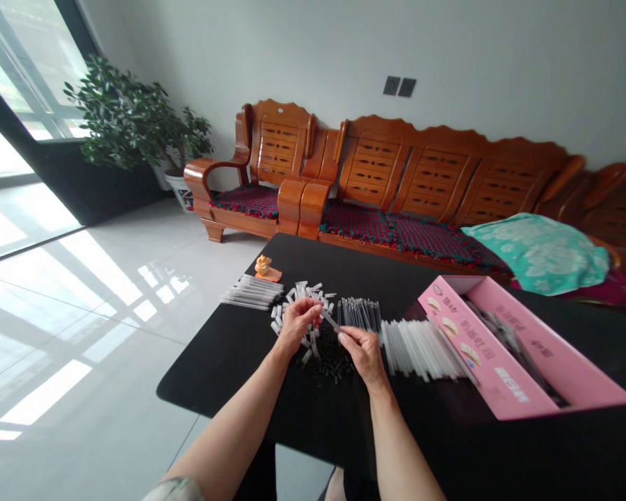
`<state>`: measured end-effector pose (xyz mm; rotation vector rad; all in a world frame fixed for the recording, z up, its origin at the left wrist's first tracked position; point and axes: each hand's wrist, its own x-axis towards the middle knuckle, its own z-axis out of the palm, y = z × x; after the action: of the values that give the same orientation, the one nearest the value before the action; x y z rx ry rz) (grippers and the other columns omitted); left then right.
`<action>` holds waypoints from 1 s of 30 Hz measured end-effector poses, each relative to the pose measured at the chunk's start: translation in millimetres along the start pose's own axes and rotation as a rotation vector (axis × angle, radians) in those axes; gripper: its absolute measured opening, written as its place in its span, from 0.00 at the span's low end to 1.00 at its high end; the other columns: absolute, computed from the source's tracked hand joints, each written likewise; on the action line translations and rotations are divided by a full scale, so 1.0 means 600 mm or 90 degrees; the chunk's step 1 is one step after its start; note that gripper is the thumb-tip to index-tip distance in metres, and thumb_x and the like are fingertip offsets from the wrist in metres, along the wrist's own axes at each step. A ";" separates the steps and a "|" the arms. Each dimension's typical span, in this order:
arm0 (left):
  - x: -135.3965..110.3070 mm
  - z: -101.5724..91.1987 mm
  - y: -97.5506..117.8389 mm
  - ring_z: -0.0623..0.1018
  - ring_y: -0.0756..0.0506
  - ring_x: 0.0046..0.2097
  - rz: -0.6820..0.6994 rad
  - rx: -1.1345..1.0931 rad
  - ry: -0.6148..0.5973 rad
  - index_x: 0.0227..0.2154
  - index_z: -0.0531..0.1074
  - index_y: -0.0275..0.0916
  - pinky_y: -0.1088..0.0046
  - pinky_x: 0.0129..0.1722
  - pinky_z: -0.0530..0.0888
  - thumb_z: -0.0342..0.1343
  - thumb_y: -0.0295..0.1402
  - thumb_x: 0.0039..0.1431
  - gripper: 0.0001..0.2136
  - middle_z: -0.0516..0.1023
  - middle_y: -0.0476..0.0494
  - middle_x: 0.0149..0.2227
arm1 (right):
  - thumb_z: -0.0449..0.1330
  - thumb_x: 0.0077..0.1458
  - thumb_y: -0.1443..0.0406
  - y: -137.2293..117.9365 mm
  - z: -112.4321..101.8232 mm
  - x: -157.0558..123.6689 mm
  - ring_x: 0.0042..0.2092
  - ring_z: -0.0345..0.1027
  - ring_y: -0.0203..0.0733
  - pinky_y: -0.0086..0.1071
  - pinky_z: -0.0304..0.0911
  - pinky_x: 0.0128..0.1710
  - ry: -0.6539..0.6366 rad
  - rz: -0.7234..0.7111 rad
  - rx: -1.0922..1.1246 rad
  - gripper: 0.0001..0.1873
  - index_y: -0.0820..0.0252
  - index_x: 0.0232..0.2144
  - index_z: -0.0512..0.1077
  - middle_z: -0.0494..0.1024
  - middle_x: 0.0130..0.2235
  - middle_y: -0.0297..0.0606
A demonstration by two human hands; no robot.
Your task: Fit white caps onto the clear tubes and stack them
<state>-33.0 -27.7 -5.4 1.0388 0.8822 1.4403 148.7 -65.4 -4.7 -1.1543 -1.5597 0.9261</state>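
Observation:
My left hand (298, 323) and my right hand (364, 353) hold a slim greyish pen (330, 321) between them, above the table. The left fingers pinch its upper-left end, and the right fingers close on its lower-right end. Under and around my left hand lie scattered white pen caps (276, 325). Small black plugs (336, 369) form a loose pile below the pen. Dark thin refills (359, 313) lie in a row behind my right hand. Beside them, translucent pen barrels (420, 348) are spread side by side. To the left rests a batch of whitish pens (253, 292).
The black table (224, 369) has a rounded left corner. A pink box (480, 348) holding dark contents stands on its right side. A small yellow figurine (263, 266) sits near the far-left edge. Behind are a wooden bench (365, 167) and a turquoise cloth (542, 250).

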 end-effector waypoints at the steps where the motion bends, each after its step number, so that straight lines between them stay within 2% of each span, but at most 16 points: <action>1: 0.000 0.000 0.000 0.70 0.53 0.22 -0.003 0.006 -0.002 0.33 0.75 0.33 0.77 0.23 0.68 0.64 0.42 0.50 0.15 0.72 0.49 0.21 | 0.61 0.53 0.60 -0.001 0.000 0.000 0.29 0.70 0.43 0.31 0.63 0.28 0.001 0.001 0.001 0.12 0.59 0.35 0.82 0.81 0.29 0.36; 7: 0.001 0.001 -0.005 0.69 0.53 0.20 -0.004 0.023 0.006 0.29 0.74 0.33 0.78 0.20 0.66 0.64 0.42 0.51 0.15 0.72 0.50 0.19 | 0.60 0.53 0.59 -0.007 0.000 0.000 0.26 0.67 0.41 0.29 0.60 0.25 -0.006 -0.010 -0.021 0.13 0.59 0.34 0.82 0.78 0.26 0.36; 10: 0.002 0.001 -0.008 0.70 0.53 0.21 -0.002 0.001 0.018 0.29 0.75 0.33 0.78 0.20 0.67 0.65 0.41 0.49 0.14 0.73 0.50 0.19 | 0.60 0.54 0.58 -0.007 0.001 0.000 0.24 0.62 0.37 0.28 0.56 0.22 -0.017 -0.005 -0.016 0.14 0.60 0.34 0.81 0.74 0.22 0.34; 14: 0.000 0.003 -0.007 0.71 0.52 0.22 -0.009 -0.029 0.002 0.29 0.75 0.33 0.78 0.21 0.68 0.66 0.40 0.48 0.14 0.74 0.49 0.21 | 0.60 0.53 0.55 -0.002 0.000 -0.003 0.18 0.47 0.29 0.25 0.43 0.16 -0.051 0.090 0.099 0.17 0.64 0.34 0.80 0.60 0.15 0.27; 17: -0.003 0.004 -0.003 0.71 0.52 0.22 -0.009 -0.025 -0.020 0.31 0.76 0.33 0.77 0.22 0.69 0.66 0.40 0.48 0.14 0.74 0.49 0.21 | 0.61 0.52 0.54 0.002 -0.003 -0.004 0.17 0.40 0.26 0.23 0.37 0.15 -0.072 0.164 0.209 0.19 0.66 0.34 0.79 0.52 0.14 0.23; 20: -0.006 0.008 -0.002 0.71 0.52 0.22 0.001 -0.022 -0.027 0.33 0.76 0.32 0.77 0.23 0.69 0.66 0.40 0.49 0.15 0.74 0.49 0.21 | 0.61 0.52 0.55 0.002 0.000 -0.005 0.17 0.39 0.25 0.23 0.36 0.15 -0.081 0.183 0.257 0.19 0.67 0.34 0.79 0.52 0.14 0.22; 23: -0.007 0.010 -0.003 0.71 0.52 0.22 0.019 -0.015 -0.016 0.34 0.77 0.32 0.77 0.23 0.69 0.64 0.40 0.51 0.15 0.73 0.49 0.21 | 0.61 0.53 0.55 0.000 0.004 -0.004 0.16 0.42 0.26 0.23 0.38 0.14 -0.061 0.152 0.232 0.18 0.66 0.34 0.79 0.56 0.14 0.23; 26: 0.002 -0.002 0.006 0.71 0.53 0.22 0.058 -0.021 0.057 0.34 0.76 0.32 0.77 0.23 0.69 0.63 0.41 0.52 0.15 0.73 0.49 0.21 | 0.60 0.56 0.54 0.002 0.001 -0.002 0.17 0.52 0.28 0.23 0.45 0.15 -0.011 0.112 0.211 0.19 0.64 0.39 0.78 0.68 0.18 0.30; 28: 0.015 -0.024 0.020 0.71 0.53 0.22 0.094 -0.035 0.151 0.34 0.76 0.32 0.78 0.23 0.69 0.63 0.41 0.51 0.15 0.73 0.50 0.22 | 0.59 0.57 0.53 0.008 -0.005 -0.001 0.18 0.58 0.29 0.23 0.49 0.15 0.049 0.099 0.218 0.20 0.62 0.42 0.77 0.74 0.23 0.34; 30: 0.032 -0.059 0.040 0.72 0.54 0.23 0.133 -0.041 0.268 0.36 0.75 0.33 0.79 0.23 0.69 0.64 0.41 0.49 0.17 0.74 0.50 0.24 | 0.59 0.56 0.53 0.015 -0.012 0.000 0.18 0.59 0.29 0.23 0.51 0.16 0.112 0.090 0.219 0.19 0.62 0.41 0.77 0.74 0.23 0.33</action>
<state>-74.5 -10.4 7.3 0.8090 1.0369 1.8947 157.5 -62.9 -11.2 -1.0745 -1.1359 1.1060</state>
